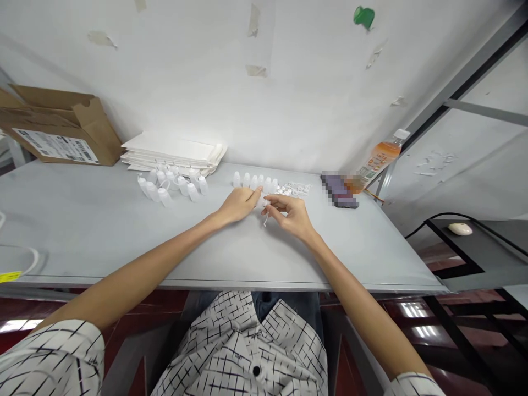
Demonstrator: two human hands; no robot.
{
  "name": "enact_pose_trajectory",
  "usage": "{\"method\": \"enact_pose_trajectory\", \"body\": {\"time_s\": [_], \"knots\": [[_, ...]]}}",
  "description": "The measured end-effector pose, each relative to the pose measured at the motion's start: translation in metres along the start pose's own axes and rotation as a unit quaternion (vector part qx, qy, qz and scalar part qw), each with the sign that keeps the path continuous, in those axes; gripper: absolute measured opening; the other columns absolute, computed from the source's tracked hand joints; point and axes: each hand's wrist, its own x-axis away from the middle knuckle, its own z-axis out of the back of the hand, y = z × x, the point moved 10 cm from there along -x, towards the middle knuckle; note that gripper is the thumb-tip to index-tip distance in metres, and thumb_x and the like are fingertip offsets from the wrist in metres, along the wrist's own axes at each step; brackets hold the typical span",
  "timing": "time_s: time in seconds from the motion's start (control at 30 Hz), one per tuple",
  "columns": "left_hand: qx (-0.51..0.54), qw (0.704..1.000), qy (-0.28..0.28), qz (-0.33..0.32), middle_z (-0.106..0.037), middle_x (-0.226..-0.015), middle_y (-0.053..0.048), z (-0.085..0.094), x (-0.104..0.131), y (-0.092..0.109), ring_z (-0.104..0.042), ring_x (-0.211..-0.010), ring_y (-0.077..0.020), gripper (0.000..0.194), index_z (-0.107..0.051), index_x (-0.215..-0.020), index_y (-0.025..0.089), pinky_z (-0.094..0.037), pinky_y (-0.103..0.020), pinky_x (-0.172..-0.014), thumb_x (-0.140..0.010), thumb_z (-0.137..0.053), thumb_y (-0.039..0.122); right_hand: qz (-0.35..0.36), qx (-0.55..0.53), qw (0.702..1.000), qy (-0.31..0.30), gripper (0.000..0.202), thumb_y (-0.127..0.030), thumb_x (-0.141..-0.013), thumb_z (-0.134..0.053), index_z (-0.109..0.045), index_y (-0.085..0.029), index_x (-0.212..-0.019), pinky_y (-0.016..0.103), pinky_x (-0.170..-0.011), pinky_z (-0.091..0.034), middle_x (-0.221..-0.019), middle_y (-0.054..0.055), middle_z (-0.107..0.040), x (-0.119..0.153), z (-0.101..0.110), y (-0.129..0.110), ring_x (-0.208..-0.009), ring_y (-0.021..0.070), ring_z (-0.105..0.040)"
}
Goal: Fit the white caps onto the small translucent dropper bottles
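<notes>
My left hand (240,203) is closed around a small translucent white plastic bottle (260,203), which is mostly hidden by the fingers. At the bottle's neck end, my right hand (292,216) pinches a small white cap (266,203). A thin white strap (265,220) dangles below these fingertips. Whether the cap is seated on the neck I cannot tell. Just behind my left hand, several similar bottles (246,180) stand in a close group. Small white caps with thin straps (297,190) lie in a loose pile behind my right hand.
At the left stand several capped bottles (166,197), before a stack of white envelopes (177,149). A cardboard box (61,129) sits at the back left. Toward the right are a phone (339,190) and a bottle of orange drink (377,160). The grey table (264,264) meets a white wall.
</notes>
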Motion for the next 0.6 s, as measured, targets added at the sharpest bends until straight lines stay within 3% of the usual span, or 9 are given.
{"method": "enact_pose_trajectory", "body": {"time_s": [0.3,0.4,0.6], "knots": [[-0.096,0.987,0.024,-0.127,-0.031,-0.038,0.003,0.001,0.003,0.018,-0.029,-0.038,-0.0094,0.056,-0.030,-0.044,0.020,-0.023,-0.029,-0.049,-0.098,-0.032,0.033,-0.068,-0.105,0.992,-0.001,0.024,-0.032,-0.078,-0.071,-0.071,-0.012,-0.091,0.035,-0.064,-0.059,-0.075,0.007,-0.071,0.002,0.000,0.009,-0.068,0.0198,-0.071],[-0.157,0.970,0.041,-0.183,-0.032,-0.037,0.002,0.002,0.007,0.027,-0.026,-0.037,-0.0089,0.056,-0.031,-0.044,0.020,-0.020,-0.029,-0.047,-0.099,-0.028,0.033,-0.082,-0.133,0.988,0.007,0.022,-0.031,-0.076,-0.073,-0.071,-0.013,-0.088,0.035,-0.066,-0.058,-0.072,0.005,-0.071,0.002,0.000,0.009,-0.064,0.0180,-0.070],[-0.254,0.920,0.097,-0.283,-0.049,-0.041,-0.002,0.005,0.019,0.045,-0.035,-0.037,-0.0091,0.058,-0.047,-0.046,0.016,-0.019,-0.026,-0.044,-0.100,-0.027,0.026,-0.097,-0.187,0.978,-0.015,0.022,-0.031,-0.073,-0.077,-0.070,-0.015,-0.086,0.033,-0.066,-0.057,-0.070,0.002,-0.069,0.001,-0.002,0.010,-0.061,0.0156,-0.067]]}}
